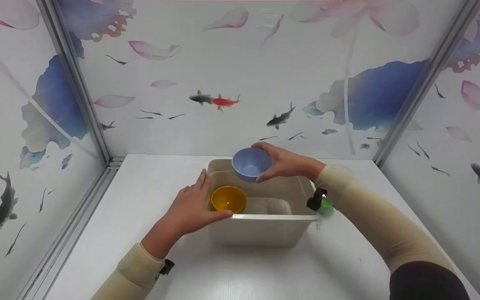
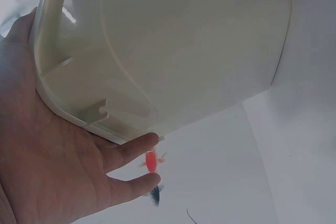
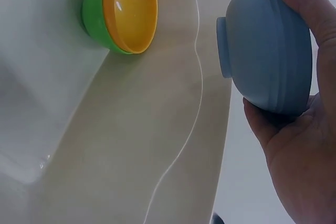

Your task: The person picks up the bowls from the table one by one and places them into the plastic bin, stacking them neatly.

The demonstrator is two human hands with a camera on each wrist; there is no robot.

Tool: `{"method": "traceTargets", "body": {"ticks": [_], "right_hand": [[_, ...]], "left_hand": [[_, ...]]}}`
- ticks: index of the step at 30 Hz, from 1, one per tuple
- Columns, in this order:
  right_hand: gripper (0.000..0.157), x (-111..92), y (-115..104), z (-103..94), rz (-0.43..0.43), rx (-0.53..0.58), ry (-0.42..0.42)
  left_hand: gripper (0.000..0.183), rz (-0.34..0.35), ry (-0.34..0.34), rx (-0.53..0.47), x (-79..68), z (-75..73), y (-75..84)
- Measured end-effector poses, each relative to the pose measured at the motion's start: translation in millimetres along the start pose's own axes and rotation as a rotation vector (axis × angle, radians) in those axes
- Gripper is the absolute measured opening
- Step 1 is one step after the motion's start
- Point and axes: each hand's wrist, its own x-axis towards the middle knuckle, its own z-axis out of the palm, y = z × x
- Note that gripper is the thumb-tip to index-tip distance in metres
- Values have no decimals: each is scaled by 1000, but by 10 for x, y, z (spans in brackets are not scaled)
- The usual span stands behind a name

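Observation:
My right hand (image 1: 283, 161) grips a blue bowl (image 1: 251, 163) by its side, above the back rim of a pale plastic bin (image 1: 261, 229). In the right wrist view, thumb and fingers clasp the blue bowl (image 3: 268, 51), which is tilted with its foot toward the bin. Inside the bin's left end sits a yellow bowl (image 1: 228, 200); the right wrist view shows it nested in a green bowl (image 3: 94, 14). My left hand (image 1: 194, 208) rests against the bin's left rim, its fingers extended, as the left wrist view also shows.
The bin stands on a white table (image 1: 140, 200) near the back panel. A green item (image 1: 326, 207) lies right of the bin, partly hidden by my right forearm. Printed panels with metal frame posts (image 1: 75, 83) enclose the table at the back and both sides.

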Motion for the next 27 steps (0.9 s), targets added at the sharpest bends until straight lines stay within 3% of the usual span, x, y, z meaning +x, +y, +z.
{"method": "traceTargets", "body": {"ticks": [11, 27], "right_hand": [[109, 184, 86, 125, -15, 30, -14], [106, 254, 89, 327, -57, 39, -25]], "left_hand": [[138, -3, 9, -15, 14, 26, -25], [137, 13, 8, 1, 15, 22, -33]]}}
